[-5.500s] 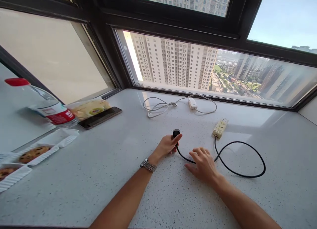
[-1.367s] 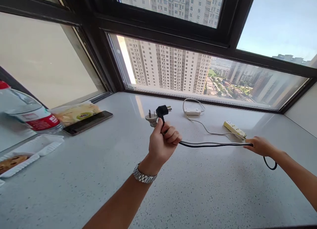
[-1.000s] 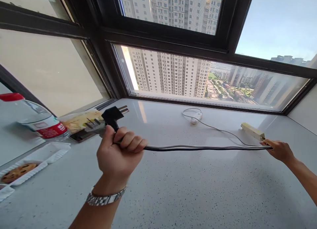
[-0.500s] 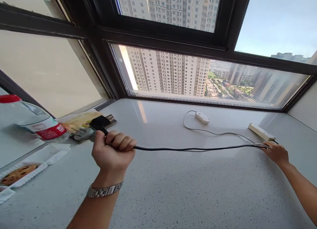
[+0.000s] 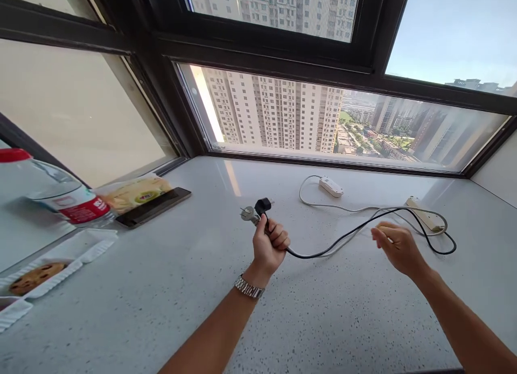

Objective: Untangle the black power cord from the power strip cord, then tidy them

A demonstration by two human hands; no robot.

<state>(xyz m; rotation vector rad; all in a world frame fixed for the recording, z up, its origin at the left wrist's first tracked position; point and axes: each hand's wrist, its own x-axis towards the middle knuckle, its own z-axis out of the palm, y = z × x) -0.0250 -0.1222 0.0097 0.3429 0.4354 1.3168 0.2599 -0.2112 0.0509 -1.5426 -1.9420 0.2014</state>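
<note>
Speckled white stone windowsill (image 5: 169, 288) before us under high-rise windows, our left hand (image 5: 270, 246) fisted around black plug (image 5: 262, 206) and grey plug (image 5: 249, 214), black cable (image 5: 347, 235) sagging toward our right hand (image 5: 398, 248), loosely curled, pinching the cords, cream power strip (image 5: 424, 215) beyond.

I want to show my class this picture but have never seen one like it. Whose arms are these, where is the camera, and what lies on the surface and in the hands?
There is no machine: a person wears a camera on the head, looking down at their own arms. The left hand, with a wristwatch, grips two plugs and their cables. The right hand pinches the cables further along. On the pale sill lie two power strips, a phone, a bottle and a cookie tray.
</note>
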